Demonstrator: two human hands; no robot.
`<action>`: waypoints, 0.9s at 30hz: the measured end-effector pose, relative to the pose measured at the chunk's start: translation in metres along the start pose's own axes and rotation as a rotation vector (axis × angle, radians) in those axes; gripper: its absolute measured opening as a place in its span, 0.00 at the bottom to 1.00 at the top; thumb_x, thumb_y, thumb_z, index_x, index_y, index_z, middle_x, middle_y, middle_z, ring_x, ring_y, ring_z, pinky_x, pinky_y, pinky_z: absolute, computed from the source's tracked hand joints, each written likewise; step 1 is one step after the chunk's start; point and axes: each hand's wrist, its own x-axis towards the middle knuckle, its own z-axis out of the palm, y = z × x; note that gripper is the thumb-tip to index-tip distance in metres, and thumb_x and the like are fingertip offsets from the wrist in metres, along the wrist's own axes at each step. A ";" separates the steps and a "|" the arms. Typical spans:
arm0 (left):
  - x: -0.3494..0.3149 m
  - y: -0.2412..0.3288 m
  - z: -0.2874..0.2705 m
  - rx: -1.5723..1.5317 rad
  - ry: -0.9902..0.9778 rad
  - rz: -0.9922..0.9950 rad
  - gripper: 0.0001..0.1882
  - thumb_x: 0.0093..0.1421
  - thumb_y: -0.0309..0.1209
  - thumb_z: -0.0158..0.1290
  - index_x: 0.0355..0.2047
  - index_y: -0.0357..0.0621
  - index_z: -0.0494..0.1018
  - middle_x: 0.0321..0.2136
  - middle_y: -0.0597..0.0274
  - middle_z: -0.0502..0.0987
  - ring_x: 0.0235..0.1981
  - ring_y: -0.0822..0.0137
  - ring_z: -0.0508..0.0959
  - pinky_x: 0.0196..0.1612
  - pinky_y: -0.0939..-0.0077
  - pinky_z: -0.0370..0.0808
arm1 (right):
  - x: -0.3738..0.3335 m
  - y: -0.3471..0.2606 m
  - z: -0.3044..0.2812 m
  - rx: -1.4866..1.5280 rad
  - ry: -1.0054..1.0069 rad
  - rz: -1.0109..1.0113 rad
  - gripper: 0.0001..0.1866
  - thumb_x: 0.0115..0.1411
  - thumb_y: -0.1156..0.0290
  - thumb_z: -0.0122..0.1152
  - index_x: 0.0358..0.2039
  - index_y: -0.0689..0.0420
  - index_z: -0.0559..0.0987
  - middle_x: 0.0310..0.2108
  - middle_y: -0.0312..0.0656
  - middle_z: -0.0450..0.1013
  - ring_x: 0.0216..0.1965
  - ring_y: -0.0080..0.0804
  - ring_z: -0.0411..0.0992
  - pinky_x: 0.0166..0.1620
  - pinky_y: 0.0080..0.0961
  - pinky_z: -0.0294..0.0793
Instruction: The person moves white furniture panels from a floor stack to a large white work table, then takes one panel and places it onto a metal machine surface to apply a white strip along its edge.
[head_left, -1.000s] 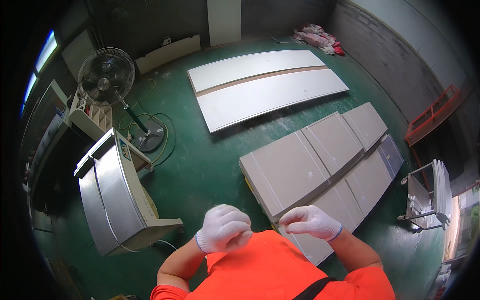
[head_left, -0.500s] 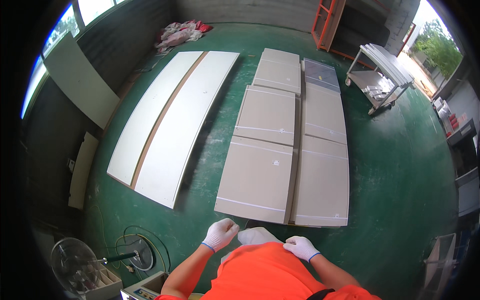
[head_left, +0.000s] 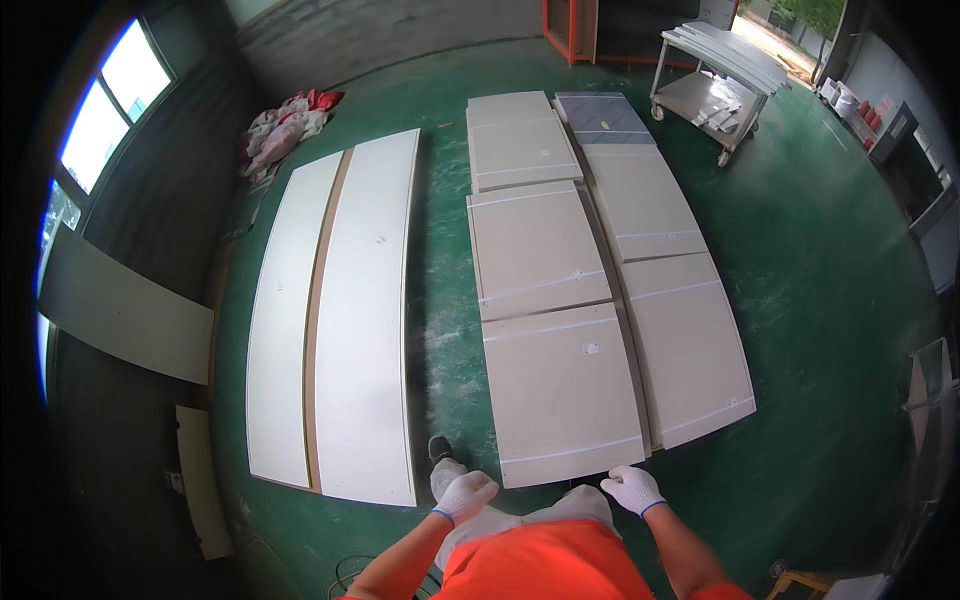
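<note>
My left hand [head_left: 466, 497], in a white knit glove with a blue cuff, hangs with its fingers curled in, just left of the near end of the taped beige panels [head_left: 565, 400]. My right hand [head_left: 633, 490], gloved the same way, has its fingers folded under; it appears just in front of the near edge of those panels, and nothing shows in it. Left of them, long white panels [head_left: 362, 330] lie side by side with a brown strip [head_left: 312, 400] between them. One dark shoe [head_left: 439, 448] stands on the green floor between the two groups.
At the back right stands a wheeled cart [head_left: 715, 85] loaded with white strips. A cloth heap [head_left: 290, 135] lies by the far left wall. Loose boards [head_left: 130, 305] lean on the left. A dark grey panel [head_left: 603, 118] tops the right row's far end. Cables [head_left: 350, 575] lie at the lower edge.
My view has shifted forward and turned right, so the panels sit nearer and the fan at lower left is out of sight. My hands have swung a little apart; a shoe has come into view.
</note>
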 end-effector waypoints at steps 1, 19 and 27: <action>0.016 -0.040 -0.023 0.038 0.019 0.019 0.19 0.67 0.43 0.57 0.44 0.39 0.82 0.38 0.50 0.85 0.44 0.56 0.85 0.50 0.65 0.78 | 0.012 -0.015 0.014 0.033 0.026 0.012 0.28 0.60 0.50 0.66 0.49 0.61 0.85 0.47 0.52 0.83 0.50 0.49 0.81 0.54 0.38 0.80; 0.298 0.005 -0.510 -0.354 0.342 0.122 0.13 0.66 0.34 0.52 0.36 0.34 0.77 0.29 0.61 0.80 0.30 0.71 0.78 0.34 0.74 0.76 | 0.127 -0.150 0.150 0.821 0.227 0.688 0.07 0.63 0.69 0.64 0.36 0.60 0.82 0.24 0.37 0.74 0.25 0.26 0.72 0.29 0.26 0.70; 0.545 0.115 -0.517 -0.353 -0.061 0.030 0.11 0.68 0.34 0.54 0.37 0.36 0.77 0.27 0.62 0.78 0.26 0.72 0.76 0.31 0.76 0.75 | 0.271 -0.245 0.180 1.562 0.004 1.040 0.05 0.65 0.68 0.60 0.36 0.55 0.77 0.25 0.40 0.71 0.25 0.31 0.69 0.27 0.28 0.66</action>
